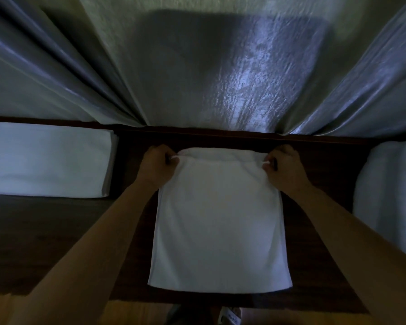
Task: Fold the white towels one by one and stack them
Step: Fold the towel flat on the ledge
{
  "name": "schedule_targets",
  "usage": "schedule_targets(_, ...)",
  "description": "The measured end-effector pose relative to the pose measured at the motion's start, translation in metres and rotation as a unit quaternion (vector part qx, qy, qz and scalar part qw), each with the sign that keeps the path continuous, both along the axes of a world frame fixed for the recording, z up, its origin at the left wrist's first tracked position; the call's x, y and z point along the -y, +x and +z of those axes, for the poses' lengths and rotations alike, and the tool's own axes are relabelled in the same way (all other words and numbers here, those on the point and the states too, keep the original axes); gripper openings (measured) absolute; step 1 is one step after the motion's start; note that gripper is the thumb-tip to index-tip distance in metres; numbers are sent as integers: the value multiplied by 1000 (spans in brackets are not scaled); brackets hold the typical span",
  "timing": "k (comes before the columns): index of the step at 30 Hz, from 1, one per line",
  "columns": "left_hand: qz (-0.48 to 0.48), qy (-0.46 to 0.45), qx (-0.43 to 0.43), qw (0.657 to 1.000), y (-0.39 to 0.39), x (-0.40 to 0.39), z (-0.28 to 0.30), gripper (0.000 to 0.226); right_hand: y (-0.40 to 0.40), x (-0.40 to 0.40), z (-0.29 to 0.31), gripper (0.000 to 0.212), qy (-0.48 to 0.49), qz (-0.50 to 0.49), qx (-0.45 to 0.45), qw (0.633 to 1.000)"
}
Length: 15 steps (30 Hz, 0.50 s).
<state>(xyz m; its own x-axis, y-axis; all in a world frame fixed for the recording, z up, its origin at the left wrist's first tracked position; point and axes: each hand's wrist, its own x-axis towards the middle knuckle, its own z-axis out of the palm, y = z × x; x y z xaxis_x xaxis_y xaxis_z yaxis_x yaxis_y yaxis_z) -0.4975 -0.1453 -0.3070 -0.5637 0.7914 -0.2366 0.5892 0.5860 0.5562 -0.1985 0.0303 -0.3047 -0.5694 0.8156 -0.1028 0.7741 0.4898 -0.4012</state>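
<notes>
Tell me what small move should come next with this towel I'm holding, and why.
Probably draw the far edge toward you to fold it. The left hand and right hand each pinch a far corner of the towel, which otherwise lies flat on the table.

White towel (219, 221): folded to a long rectangle, lying flat on the middle of the dark wooden table (56, 242), near short edge close to the front edge, far end bunched and slightly raised by the back edge. Stack of folded white towels (47, 160): flat, squared, at the left back of the table. Heap of white towels (391, 195): loose, at the right edge.
</notes>
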Motion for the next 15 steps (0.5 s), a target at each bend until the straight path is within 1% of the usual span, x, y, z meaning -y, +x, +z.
schedule_targets(4,7,-22,-22,999,7,-1,-1,13,-2,0,1,7,-21,-1,-14,1000)
schedule_targets(6,32,-9,-16,999,9,0,-2,11,-1,0,1,7,-31,-9,-25,999)
schedule_targets(9,75,32,-6,997,11,3,2,12,2,2,2,10,-35,-30,-64,997)
schedule_targets(10,102,47,24,993,11,4,3,12,4,2,2,12,-47,-54,-80,994)
schedule_targets(11,138,64,78,985,11,5,4,12,6,2,1,14,-67,-85,-96,989)
schedule_targets(12,182,79,150,969,10,6,6,11,8,1,0,18,-91,-118,-114,982)
schedule_targets(13,226,92,223,944,10,7,7,9,9,0,-1,21,-116,-149,-129,974)
schedule_targets(14,259,103,282,918,10,8,8,7,11,0,-2,23,-138,-174,-142,965)
schedule_targets(15,278,110,323,898,10,10,8,6,13,-1,-4,25,-155,-192,-151,957)
